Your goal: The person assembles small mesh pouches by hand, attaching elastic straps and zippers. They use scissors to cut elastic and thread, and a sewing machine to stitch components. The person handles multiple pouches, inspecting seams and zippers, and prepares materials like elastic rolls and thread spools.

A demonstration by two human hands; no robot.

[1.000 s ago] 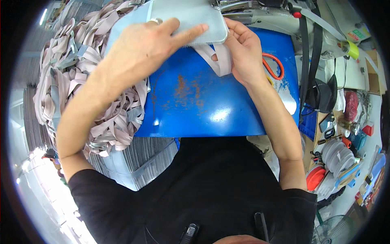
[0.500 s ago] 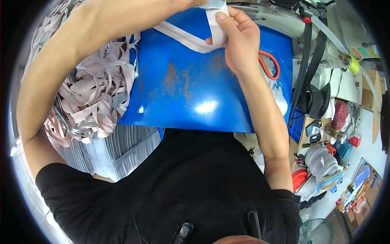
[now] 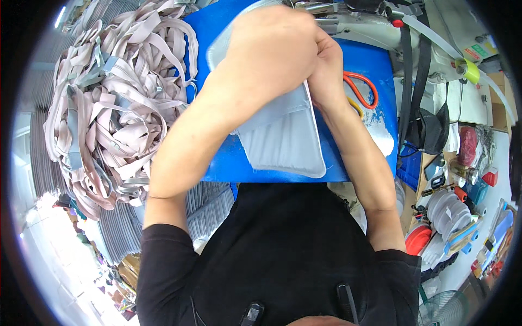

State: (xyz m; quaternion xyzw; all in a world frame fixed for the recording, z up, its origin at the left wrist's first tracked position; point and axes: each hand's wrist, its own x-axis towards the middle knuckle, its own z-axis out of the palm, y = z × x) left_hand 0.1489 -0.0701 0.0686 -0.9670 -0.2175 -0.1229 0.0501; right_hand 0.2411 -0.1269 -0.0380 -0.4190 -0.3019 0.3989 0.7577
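A pale grey fabric panel (image 3: 285, 144) lies over the upper middle of the blue tabletop (image 3: 340, 155), its lower half stretching toward the person and ending just short of the near edge; a cross band runs over it, soft pleats fall below the band, and another pale grey part shows beyond the wrist at upper left. The left hand (image 3: 272, 54), slightly blurred, is bent over the panel's upper part with its back to the camera; its fingertips are hidden, so I cannot tell whether it grips the fabric. The right hand (image 3: 328, 73) is at the panel's upper right side, fingers curled and partly covered by the left hand; whether they are closed on the fabric cannot be told either. Just right of the right wrist lie a red-orange loop handle (image 3: 374, 93) and a yellow one, beside a worn pale patch of the tabletop. At the left a large tangled heap of pinkish-grey strips (image 3: 122, 103) spreads past the table's side, with stacked grey pieces (image 3: 117, 233) below it. A pale machine (image 3: 370, 27) with a red knob (image 3: 398, 23) stands at upper right, near hanging black straps (image 3: 406, 81) and a yellow-green roll (image 3: 468, 69). Farther right are white discs (image 3: 448, 209) and a red disc (image 3: 418, 239).
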